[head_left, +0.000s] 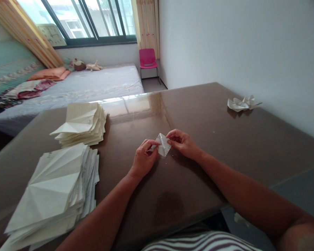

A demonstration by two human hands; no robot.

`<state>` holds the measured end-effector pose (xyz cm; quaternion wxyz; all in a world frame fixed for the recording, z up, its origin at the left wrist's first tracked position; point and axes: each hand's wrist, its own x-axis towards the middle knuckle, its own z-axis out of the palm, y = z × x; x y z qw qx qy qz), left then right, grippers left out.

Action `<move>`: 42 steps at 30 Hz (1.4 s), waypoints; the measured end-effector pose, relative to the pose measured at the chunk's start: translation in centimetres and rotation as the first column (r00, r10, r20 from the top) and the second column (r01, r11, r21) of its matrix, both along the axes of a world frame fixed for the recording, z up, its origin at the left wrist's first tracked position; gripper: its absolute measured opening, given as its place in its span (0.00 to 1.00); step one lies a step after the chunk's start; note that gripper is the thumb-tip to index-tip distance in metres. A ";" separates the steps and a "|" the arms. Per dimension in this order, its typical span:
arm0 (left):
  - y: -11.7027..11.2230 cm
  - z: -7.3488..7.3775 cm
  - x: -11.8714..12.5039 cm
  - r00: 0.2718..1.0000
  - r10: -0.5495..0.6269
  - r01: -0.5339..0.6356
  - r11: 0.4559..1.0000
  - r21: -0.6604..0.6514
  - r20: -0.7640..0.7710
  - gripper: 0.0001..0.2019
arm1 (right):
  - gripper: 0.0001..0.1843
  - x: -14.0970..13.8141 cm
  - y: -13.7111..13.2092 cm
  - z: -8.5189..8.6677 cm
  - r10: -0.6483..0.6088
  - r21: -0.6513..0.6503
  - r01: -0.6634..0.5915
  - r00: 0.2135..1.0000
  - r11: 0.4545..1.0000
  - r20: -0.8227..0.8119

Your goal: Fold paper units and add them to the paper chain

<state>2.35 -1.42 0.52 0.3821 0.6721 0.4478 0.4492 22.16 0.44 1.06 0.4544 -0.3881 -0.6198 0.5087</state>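
Near paper stack (52, 184), one of two, was set at lower left of frame. One folded paper (165, 147) was held at centre, left side pinched by thumb and index finger of left hand (145, 157), right side clamped likewise by right hand (183, 143). One corner was pointed toward top of frame; long axis could not be told, left part covered. Both forearms were angled inward, fingers curled. Far paper stack (80, 123) was placed at left, folded-paper cluster (242, 103), count unclear, at upper right, one pink chair (147, 59) at top centre.
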 end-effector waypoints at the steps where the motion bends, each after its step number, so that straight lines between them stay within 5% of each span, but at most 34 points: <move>1: 0.0 0.0 0.0 1.000 -0.002 0.002 1.000 -0.007 0.008 0.07 | 0.12 0.0 0.0 0.1 0.009 -0.002 -0.009 1.000 1.000 -0.017; 12: -0.3 1.2 0.2 0.988 -0.037 0.062 0.984 -0.167 0.148 0.12 | 0.12 -0.1 -0.1 0.5 0.038 -0.130 -0.042 0.999 0.991 -0.034; 16: -0.4 1.3 -0.3 0.997 -0.016 0.023 0.995 0.100 -0.072 0.11 | 0.12 -0.1 -0.3 0.6 0.051 -0.291 -0.093 0.988 0.952 -0.149; 19: -0.4 1.3 -0.5 0.956 0.049 0.050 0.945 0.325 -0.289 0.16 | 0.12 0.0 -0.2 0.6 0.046 -0.388 -0.120 0.980 0.914 -0.194; 22: -0.5 1.4 -0.4 0.924 -0.014 0.156 0.926 0.344 -0.382 0.24 | 0.11 0.3 -0.2 0.7 0.046 -0.464 -0.165 0.965 0.870 -0.257; 25: -0.6 1.3 -0.3 0.942 -0.027 0.131 0.946 0.295 -0.334 0.18 | 0.13 0.5 -0.3 1.2 0.092 -0.502 -0.242 0.948 0.830 -0.304; 27: -0.5 1.2 -0.2 0.969 0.001 0.054 0.975 0.213 -0.248 0.08 | 0.20 0.5 -0.4 1.5 0.133 -0.492 -0.273 0.944 0.826 -0.302; 29: -0.3 1.0 -0.2 0.991 0.018 -0.008 0.997 0.076 -0.135 0.07 | 0.24 0.5 -0.4 1.6 0.107 -0.430 -0.204 0.965 0.879 -0.240; 32: -0.1 0.8 -0.1 0.999 0.008 -0.004 0.994 -0.107 0.038 0.11 | 0.20 0.3 -0.4 1.4 -0.042 -0.176 0.030 0.997 0.984 -0.067; 35: -0.1 0.7 0.0 0.991 -0.030 0.051 0.985 -0.164 0.129 0.13 | 0.16 0.1 -0.6 1.2 -0.114 0.032 0.112 0.991 0.993 0.064; 42: -0.3 0.5 0.1 0.995 -0.085 0.093 0.983 -0.160 0.059 0.12 | 0.18 -0.3 -0.9 0.9 0.030 -0.046 -0.027 0.997 0.999 0.071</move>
